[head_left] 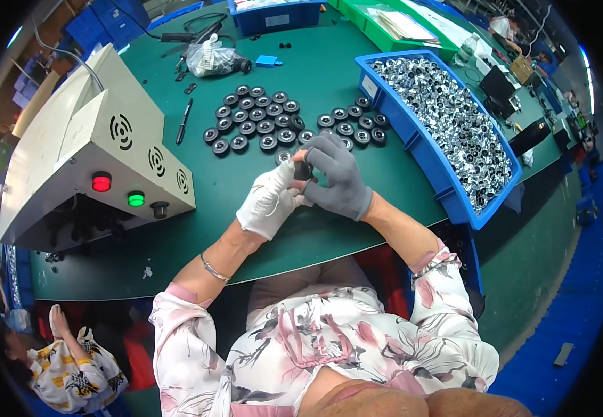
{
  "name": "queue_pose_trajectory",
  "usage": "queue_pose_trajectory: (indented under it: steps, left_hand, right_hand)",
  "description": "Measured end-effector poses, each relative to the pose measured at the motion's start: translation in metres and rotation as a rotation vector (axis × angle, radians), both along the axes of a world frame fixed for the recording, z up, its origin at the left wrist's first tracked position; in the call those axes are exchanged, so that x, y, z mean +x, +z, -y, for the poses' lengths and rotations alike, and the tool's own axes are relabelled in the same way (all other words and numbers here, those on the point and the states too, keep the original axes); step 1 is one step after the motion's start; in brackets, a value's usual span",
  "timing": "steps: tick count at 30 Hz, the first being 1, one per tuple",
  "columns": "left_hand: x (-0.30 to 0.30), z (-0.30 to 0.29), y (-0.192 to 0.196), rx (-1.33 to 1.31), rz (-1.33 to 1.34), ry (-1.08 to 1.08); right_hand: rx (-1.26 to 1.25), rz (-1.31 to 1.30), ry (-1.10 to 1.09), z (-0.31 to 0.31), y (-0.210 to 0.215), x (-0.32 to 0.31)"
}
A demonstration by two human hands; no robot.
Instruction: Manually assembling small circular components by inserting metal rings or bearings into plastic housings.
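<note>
My left hand (270,198), in a white glove with bare fingertips, meets my right hand (339,177), in a grey glove, over the near middle of the green table. Between their fingertips both hold a small round black wheel-like part (303,171), partly covered by the fingers. Just beyond my hands, several black wheels (265,126) with metal centres lie flat in a loose cluster. A smaller group of the same wheels (345,128) lies to the right, near the blue bin.
A blue bin (426,132) full of shiny metal rings stands at the right. On the left sits a beige machine (100,132) with red and green buttons. A black pen (184,121), a plastic bag (211,59) and a green tray (412,45) lie farther off. Another person (72,358) sits at lower left.
</note>
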State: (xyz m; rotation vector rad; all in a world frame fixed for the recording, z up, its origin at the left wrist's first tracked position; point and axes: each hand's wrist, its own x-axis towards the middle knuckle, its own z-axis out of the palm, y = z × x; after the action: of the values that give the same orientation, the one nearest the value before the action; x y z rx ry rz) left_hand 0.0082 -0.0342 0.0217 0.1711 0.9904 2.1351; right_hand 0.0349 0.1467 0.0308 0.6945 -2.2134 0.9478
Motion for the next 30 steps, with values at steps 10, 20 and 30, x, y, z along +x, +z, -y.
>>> queue_pose_trajectory:
  steps: [10,20,30]
  left_hand:
    - [-0.009,0.008,-0.009,0.066,-0.011,-0.057]
    - [-0.005,0.005,-0.011,-0.352,-0.608,0.268]
    - [0.001,-0.001,-0.011,-0.393,-0.652,0.407]
  right_hand:
    - [-0.346,0.426,0.165,-0.003,0.003,0.005]
    - [-0.492,0.710,0.049,-0.001,-0.002,0.005]
    - [-0.597,0.646,0.082,0.008,-0.006,0.007]
